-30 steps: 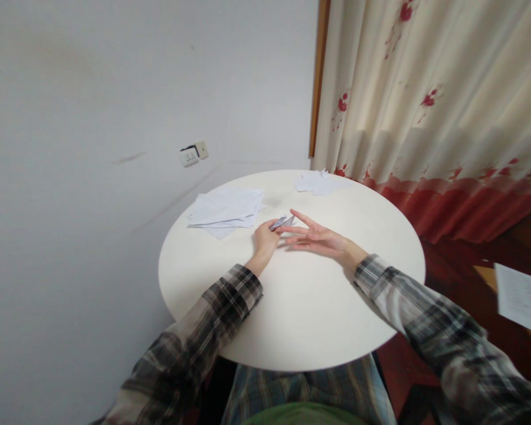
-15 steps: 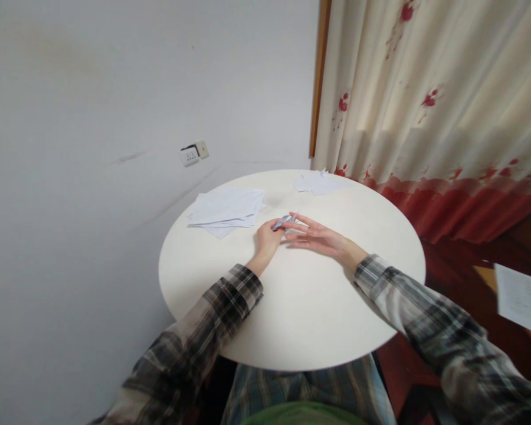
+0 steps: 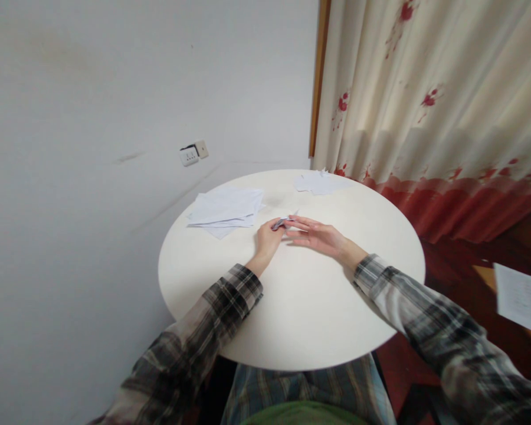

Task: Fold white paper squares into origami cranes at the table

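A small piece of folded paper [image 3: 279, 224], printed or shaded grey on one face, is held over the middle of the white round table [image 3: 310, 319]. My left hand [image 3: 269, 239] is closed around its left end. My right hand [image 3: 321, 237] comes in from the other side with fingers stretched out and apart. Its fingertips are at the paper's right end, where a thin pale point sticks up. Whether they touch the paper is too small to tell. My left fingers partly hide the paper.
A stack of white sheets [image 3: 226, 206] lies at the table's back left. Some smaller paper pieces [image 3: 319, 182] lie at the back right. Behind stand a wall with a socket [image 3: 189, 156] and a flowered curtain [image 3: 425, 106]. Written sheets [image 3: 522, 298] lie off the table at right.
My right fingers have shifted slightly and come down a little beside the folded paper, whose visible part now looks narrower. My left hand keeps its hold and place.
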Demonstrator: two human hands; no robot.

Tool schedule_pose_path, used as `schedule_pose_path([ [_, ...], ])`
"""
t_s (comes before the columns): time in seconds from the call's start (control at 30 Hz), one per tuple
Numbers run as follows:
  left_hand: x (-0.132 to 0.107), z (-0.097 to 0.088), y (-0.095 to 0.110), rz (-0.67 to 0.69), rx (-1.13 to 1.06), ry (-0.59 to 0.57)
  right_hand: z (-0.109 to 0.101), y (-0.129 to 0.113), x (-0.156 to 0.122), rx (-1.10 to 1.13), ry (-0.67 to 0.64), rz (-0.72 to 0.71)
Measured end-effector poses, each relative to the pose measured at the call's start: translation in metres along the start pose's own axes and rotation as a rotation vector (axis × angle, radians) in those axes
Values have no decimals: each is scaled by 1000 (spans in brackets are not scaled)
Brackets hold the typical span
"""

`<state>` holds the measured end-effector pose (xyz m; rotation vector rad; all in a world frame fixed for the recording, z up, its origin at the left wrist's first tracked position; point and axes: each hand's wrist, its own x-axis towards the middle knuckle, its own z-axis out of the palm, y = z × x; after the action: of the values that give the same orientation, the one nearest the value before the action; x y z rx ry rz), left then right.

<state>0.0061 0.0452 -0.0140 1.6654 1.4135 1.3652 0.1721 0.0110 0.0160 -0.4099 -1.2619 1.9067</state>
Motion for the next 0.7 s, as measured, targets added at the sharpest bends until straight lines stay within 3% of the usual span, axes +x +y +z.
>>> schedule_pose_path([
  [0.37,5,4,-9,11,-26,-15,-9,10,7,-57,81,-25],
  [0.7,7,10,-15,49,-50,-119,-18,14,13,-197,396,-111],
])
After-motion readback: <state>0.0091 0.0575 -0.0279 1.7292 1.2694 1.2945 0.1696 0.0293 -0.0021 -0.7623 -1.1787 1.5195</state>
